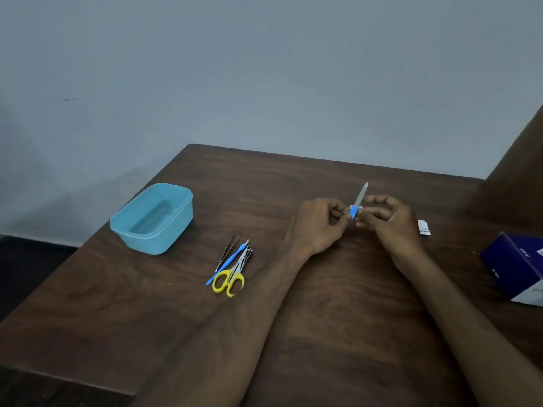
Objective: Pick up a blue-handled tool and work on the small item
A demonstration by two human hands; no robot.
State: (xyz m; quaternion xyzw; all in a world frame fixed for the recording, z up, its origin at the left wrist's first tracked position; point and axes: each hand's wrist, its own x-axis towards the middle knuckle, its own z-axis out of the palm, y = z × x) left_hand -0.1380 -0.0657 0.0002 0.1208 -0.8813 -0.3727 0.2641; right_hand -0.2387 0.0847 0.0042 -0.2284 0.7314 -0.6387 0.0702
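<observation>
both hands met above the bench [323, 304]: the left hand [316, 224] and right hand [388, 218] pinched the blue handle of a nail file [358, 202], its blade pointing up and away. yellow scissors [230, 282] and a blue tub [152, 218] lay to the left.

Head camera, looking forward-down over table [323, 333], wall beyond, close range.
</observation>
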